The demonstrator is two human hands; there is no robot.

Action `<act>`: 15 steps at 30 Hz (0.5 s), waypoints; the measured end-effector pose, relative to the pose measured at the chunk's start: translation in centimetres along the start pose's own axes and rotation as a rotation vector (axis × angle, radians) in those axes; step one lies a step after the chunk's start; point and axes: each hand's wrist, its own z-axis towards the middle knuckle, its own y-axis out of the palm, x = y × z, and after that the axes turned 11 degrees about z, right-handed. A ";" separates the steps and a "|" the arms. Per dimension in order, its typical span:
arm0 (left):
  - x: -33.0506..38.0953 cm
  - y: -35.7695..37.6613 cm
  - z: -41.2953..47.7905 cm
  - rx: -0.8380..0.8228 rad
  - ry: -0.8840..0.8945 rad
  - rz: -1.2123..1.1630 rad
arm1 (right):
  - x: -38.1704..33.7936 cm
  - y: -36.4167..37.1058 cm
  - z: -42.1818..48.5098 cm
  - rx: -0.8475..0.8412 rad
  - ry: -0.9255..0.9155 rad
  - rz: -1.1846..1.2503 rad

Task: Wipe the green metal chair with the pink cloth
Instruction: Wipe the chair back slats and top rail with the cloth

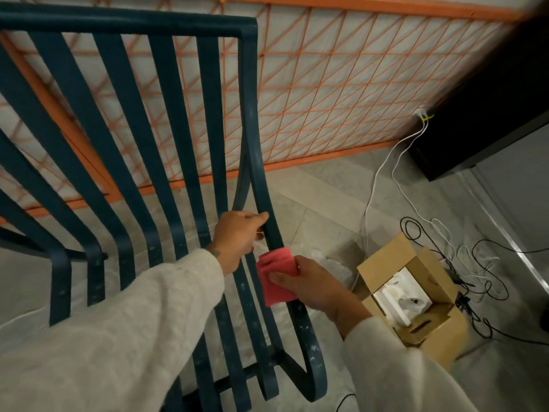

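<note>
The green metal chair (166, 138) fills the left and middle of the view, its long slats curving from the backrest down into the seat. My left hand (236, 237) grips the rightmost slat where the back bends into the seat. Just below it, my right hand (312, 288) holds the folded pink cloth (276, 278) wrapped against that same outer slat. White specks dot the slat's lower end near the front curl.
An open cardboard box (416, 295) with white packing stands on the floor right of the chair. Black and white cables (463, 260) lie tangled beyond it. An orange wire-grid railing (341, 84) runs behind the chair, and a dark cabinet (487, 114) sits at the right.
</note>
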 end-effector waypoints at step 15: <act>-0.8 0.8 2.2 0.039 0.027 0.105 | 0.0 3.2 -2.5 0.201 0.043 -0.347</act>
